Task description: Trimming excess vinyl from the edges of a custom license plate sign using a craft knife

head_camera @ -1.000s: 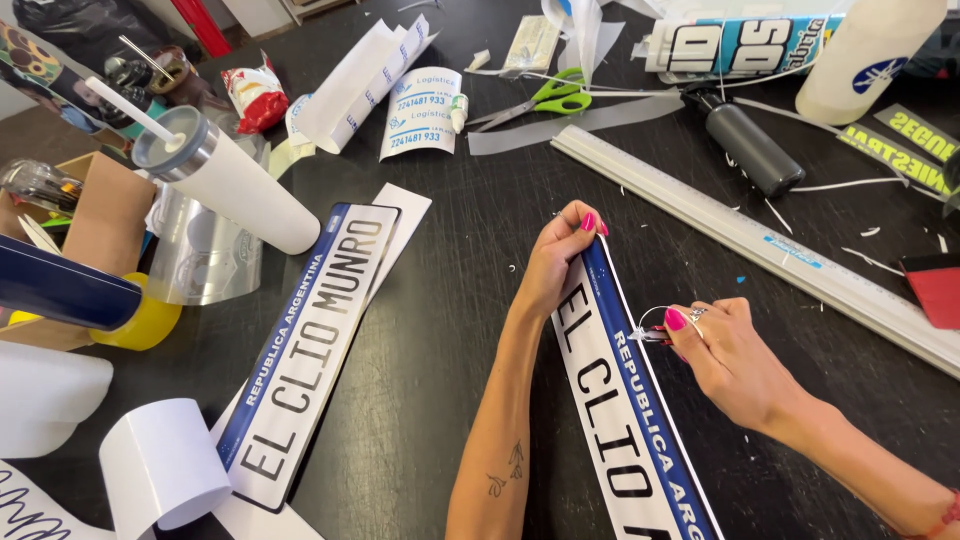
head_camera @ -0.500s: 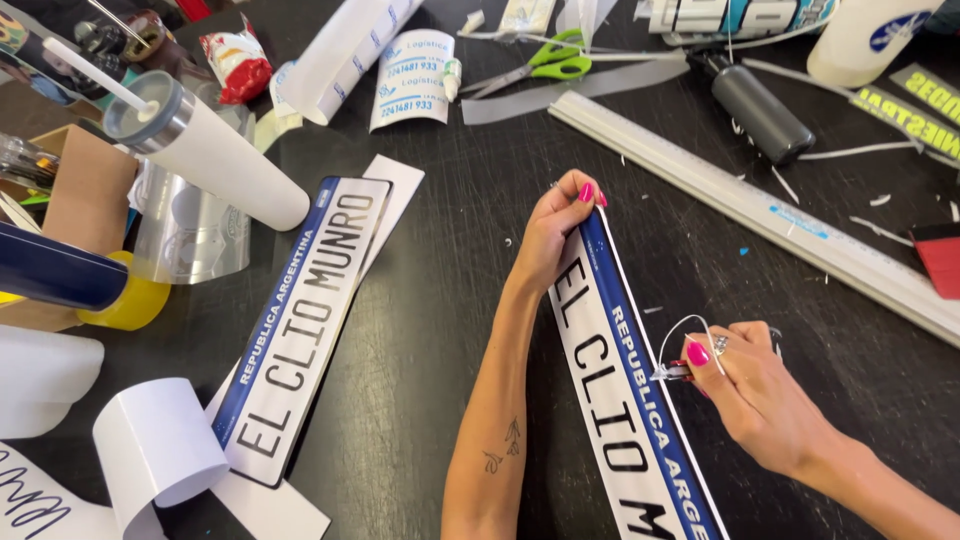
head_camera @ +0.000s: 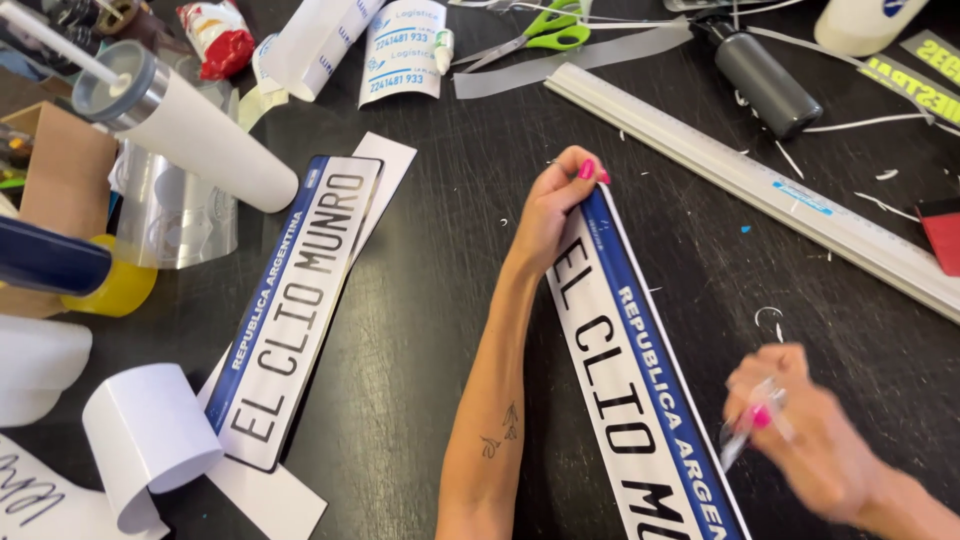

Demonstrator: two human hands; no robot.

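Note:
A long white plate-shaped sticker with a blue band and black letters (head_camera: 640,400) lies slanted on the black table. My left hand (head_camera: 555,205) presses on its top end with the fingertips. My right hand (head_camera: 800,430), blurred, is beside the sticker's right edge and pinches a thin clear strip of film (head_camera: 745,440) peeled from it. A second sticker of the same kind (head_camera: 295,300) lies to the left on white backing paper.
A long metal ruler (head_camera: 760,185) runs along the upper right. Green-handled scissors (head_camera: 530,35), a dark bottle (head_camera: 765,80), paper rolls (head_camera: 150,440), a white tumbler (head_camera: 200,130), a cardboard box (head_camera: 60,170) and yellow tape (head_camera: 115,290) crowd the far and left sides.
My right hand has slid down along the sticker's right edge, drawing the clear strip with it. The left hand has stayed on the top end. The view has shifted slightly.

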